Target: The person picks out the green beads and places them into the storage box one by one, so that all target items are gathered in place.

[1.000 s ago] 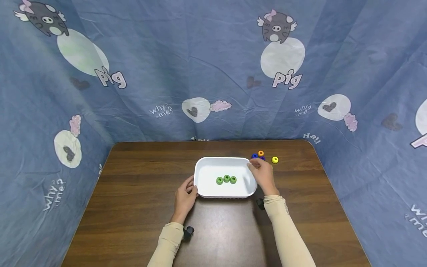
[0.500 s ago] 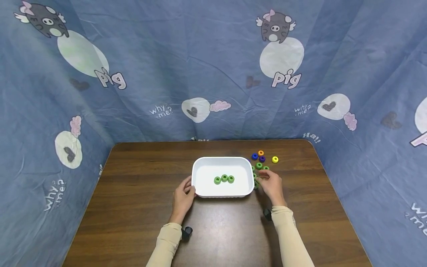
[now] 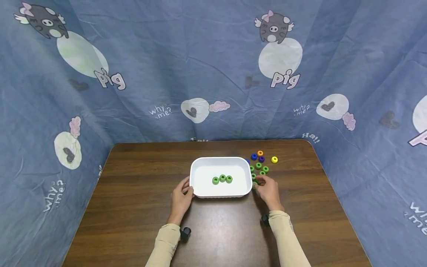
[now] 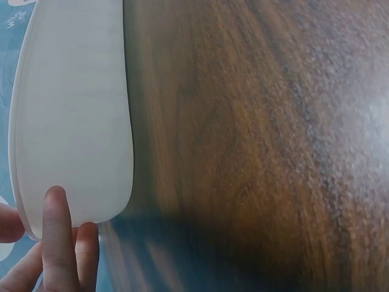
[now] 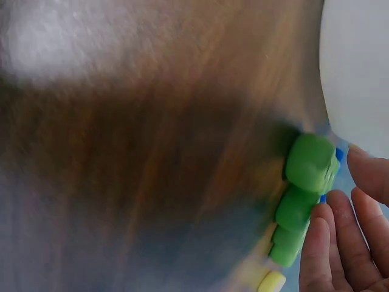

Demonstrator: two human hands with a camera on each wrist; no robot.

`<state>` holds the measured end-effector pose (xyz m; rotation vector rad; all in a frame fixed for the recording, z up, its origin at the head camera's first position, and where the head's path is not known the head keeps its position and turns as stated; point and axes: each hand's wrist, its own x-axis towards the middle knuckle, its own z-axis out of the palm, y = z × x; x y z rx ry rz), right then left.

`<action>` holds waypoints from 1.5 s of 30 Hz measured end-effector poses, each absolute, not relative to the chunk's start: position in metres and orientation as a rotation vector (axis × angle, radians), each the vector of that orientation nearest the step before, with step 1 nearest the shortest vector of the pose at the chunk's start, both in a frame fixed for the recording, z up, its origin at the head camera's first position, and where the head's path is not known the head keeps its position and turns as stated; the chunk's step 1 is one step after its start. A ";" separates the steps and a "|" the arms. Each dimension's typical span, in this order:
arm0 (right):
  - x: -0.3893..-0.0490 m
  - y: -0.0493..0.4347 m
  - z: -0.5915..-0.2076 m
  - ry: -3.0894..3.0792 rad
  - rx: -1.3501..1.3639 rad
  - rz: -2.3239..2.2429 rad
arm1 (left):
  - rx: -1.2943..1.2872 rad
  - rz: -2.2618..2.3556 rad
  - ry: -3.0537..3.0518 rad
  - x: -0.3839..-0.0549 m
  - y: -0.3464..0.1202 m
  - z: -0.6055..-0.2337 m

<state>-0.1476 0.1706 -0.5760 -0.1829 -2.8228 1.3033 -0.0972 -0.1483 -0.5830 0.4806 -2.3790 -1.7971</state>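
Note:
A white tray lies on the table with three green ring-shaped beads on its floor. My left hand grips the tray's left end, the thumb at the rim and a finger along the outer wall in the left wrist view. Right of the tray, several loose green beads lie together. Over the nearest of them my right hand hovers with its fingers apart and loosely bent; it partly covers them in the head view. From the right wrist, a row of green beads shows just beside the fingertips.
Behind the green beads are blue beads, a purple bead, an orange bead and a yellow bead. The brown wooden table ends at a blue printed cloth at the back and sides.
My right hand has left the tray's right end, moving rightward and then down beside the green beads, which it uncovered. The tray has slid slightly left with my left hand.

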 end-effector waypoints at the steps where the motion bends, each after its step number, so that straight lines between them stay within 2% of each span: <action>1: -0.147 0.170 -0.577 -2.833 -0.173 1.287 | 0.485 -1.806 -2.374 -0.097 -0.149 -0.583; 19: -0.140 0.168 -0.590 -2.866 -0.088 1.206 | 0.485 -1.821 -2.370 -0.096 -0.150 -0.584; 45: -0.135 0.171 -0.596 -2.849 -0.140 1.264 | 0.488 -1.817 -2.359 -0.096 -0.150 -0.586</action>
